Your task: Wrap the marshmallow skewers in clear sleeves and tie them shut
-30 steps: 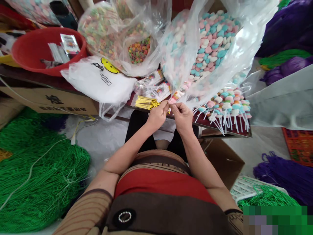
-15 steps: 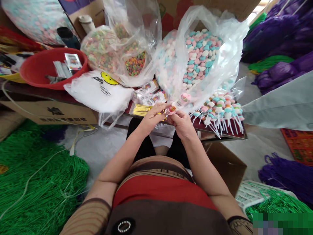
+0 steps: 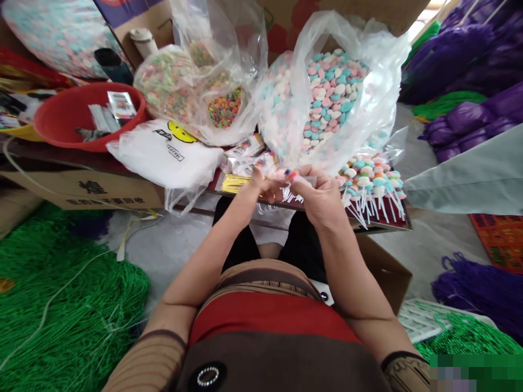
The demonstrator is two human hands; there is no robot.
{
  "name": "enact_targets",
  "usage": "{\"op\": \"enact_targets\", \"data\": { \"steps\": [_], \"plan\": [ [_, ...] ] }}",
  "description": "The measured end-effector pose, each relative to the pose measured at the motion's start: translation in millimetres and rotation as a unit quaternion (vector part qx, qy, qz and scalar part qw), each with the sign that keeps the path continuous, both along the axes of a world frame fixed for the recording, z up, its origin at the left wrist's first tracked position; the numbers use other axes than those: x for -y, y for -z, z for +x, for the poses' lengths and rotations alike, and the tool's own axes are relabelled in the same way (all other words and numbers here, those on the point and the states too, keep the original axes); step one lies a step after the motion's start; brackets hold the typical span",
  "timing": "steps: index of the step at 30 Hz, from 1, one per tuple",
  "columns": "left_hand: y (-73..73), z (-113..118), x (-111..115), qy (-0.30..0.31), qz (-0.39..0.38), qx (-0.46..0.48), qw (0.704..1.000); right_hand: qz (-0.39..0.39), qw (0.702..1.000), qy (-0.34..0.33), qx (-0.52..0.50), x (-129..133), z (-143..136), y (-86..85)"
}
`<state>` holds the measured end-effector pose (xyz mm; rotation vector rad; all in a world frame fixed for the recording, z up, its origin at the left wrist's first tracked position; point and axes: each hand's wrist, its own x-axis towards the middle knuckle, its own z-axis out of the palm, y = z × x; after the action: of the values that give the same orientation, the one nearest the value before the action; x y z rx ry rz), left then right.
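Between my two hands, above the table's front edge, is a small pink wrapped candy piece with some red and blue on it. My left hand pinches its left end, and my right hand is closed on its right side, with clear film showing at the fingers. White sticks lie just below, between the hands. Yellow twist ties lie left of my left hand. Right of my right hand are several candy skewers on white sticks. Behind is an open bag of pink, blue and white candies.
A red basin stands at the left, beside a white plastic bag. A bag of colourful ring candies is at the back. Green netting lies lower left; an open cardboard box is below right.
My right hand has moved right and turned over. The candy piece is now stretched more sideways between my hands, and the white sticks beneath have come into view.
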<state>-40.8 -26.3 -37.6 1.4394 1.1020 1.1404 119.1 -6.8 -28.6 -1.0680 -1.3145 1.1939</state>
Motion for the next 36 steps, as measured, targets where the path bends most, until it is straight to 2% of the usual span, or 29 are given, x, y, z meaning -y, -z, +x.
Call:
{"op": "enact_targets", "data": {
  "steps": [1, 3, 5, 7, 10, 12, 14, 16, 18, 19, 21, 24, 27, 29, 32, 34, 36],
  "plan": [
    [-1.9, -2.2, -3.5, -0.011, -0.014, 0.041, 0.999, -0.012, 1.0, -0.025, 0.0, 3.4, -1.6, 0.3],
    [-11.4, -6.2, -3.8, -0.017, 0.013, 0.066, 0.998, -0.038, 0.997, -0.066, -0.003, 7.7, -5.2, 3.8],
    [-21.6, -7.9, 2.8, -0.036, 0.075, 0.017, 0.996, -0.051, 0.996, -0.07, -0.006, 7.4, -7.8, 8.1],
    [-24.6, -6.8, 10.5, -0.033, 0.124, -0.056, 0.99, -0.043, 0.999, -0.028, -0.003, 4.3, -8.8, 9.5],
    [-11.1, -2.6, 12.8, -0.012, 0.094, -0.084, 0.992, -0.01, 1.0, 0.022, 0.002, 2.6, -8.6, 5.9],
    [2.0, -1.6, 7.9, -0.014, 0.037, -0.031, 0.999, -0.006, 1.0, 0.003, -0.001, 5.4, -8.2, 3.9],
    [9.6, -3.2, 2.8, -0.03, 0.005, 0.026, 0.999, -0.028, 0.998, -0.05, 0.001, 9.5, -7.0, 5.9],
    [8.4, -5.9, 1.4, -0.018, 0.019, 0.036, 0.999, -0.065, 0.992, -0.112, -0.01, 13.1, -3.4, 12.1],
    [2.0, -5.8, 4.9, 0.038, 0.08, -0.016, 0.996, -0.114, 0.982, -0.142, -0.051, 16.4, 4.6, 20.7],
    [-0.8, -3.4, 8.2, 0.074, 0.125, -0.062, 0.987, -0.142, 0.977, -0.136, -0.078, 18.6, 10.6, 25.1],
    [-1.4, 7.3, 17.2, 0.127, 0.214, -0.17, 0.953, -0.2, 0.968, -0.095, -0.119, 25.9, 26.9, 32.9],
    [14.5, 33.4, 32.0, 0.182, 0.298, -0.289, 0.891, -0.242, 0.964, -0.013, -0.111, 46.6, 61.1, 42.0],
    [39.4, 55.4, 40.1, 0.277, 0.335, -0.302, 0.849, -0.243, 0.966, 0.071, -0.053, 77.1, 106.0, 48.9],
    [52.0, 59.6, 37.3, 0.295, 0.319, -0.298, 0.85, -0.221, 0.966, 0.137, -0.001, 99.0, 141.8, 53.1],
    [60.9, 49.7, 19.5, 0.227, 0.248, -0.319, 0.886, -0.218, 0.95, 0.193, 0.113, 126.2, 199.0, 61.0],
    [63.3, 38.2, 2.3, 0.144, 0.199, -0.346, 0.905, -0.243, 0.916, 0.224, 0.229, 136.5, 232.1, 68.5],
    [66.0, 28.1, -14.3, 0.06, 0.167, -0.381, 0.907, -0.279, 0.865, 0.232, 0.346, 139.6, 254.0, 76.2]
  ]
}}
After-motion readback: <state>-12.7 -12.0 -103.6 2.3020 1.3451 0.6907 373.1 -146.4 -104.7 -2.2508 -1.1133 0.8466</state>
